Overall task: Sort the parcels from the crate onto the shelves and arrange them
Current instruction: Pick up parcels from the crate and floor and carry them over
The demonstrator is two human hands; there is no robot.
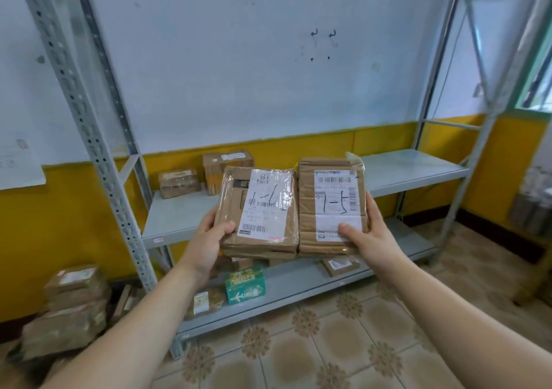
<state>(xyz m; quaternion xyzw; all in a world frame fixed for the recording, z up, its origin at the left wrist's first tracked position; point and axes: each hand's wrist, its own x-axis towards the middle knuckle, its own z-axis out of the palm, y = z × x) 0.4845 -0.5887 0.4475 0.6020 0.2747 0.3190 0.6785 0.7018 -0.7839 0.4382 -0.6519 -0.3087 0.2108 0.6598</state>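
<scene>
So the big thing here is the grey metal rack against the wall. Its middle shelf and bottom shelf both have stuff on them. On the floor just left of the rack there's a blurry pile of brown parcels.

Right in front of the rack, about level with the middle shelf, the person is holding up two flat brown parcels side by side, edges touching and labels facing up. The left parcel has a marker scrawl I can't quite read. The right parcel looks like it says 1-5.

The left hand grips the left parcel at its outer bottom corner, thumb on top and fingers curled underneath. The right hand does the same on the right parcel, with its thumb pressed on the label.

At the back left of the middle shelf sit two cardboard boxes, a taller box and a low box beside it. The bottom shelf has a green box near the front, a labelled packet just left of it, and a small flat parcel further right.
</scene>
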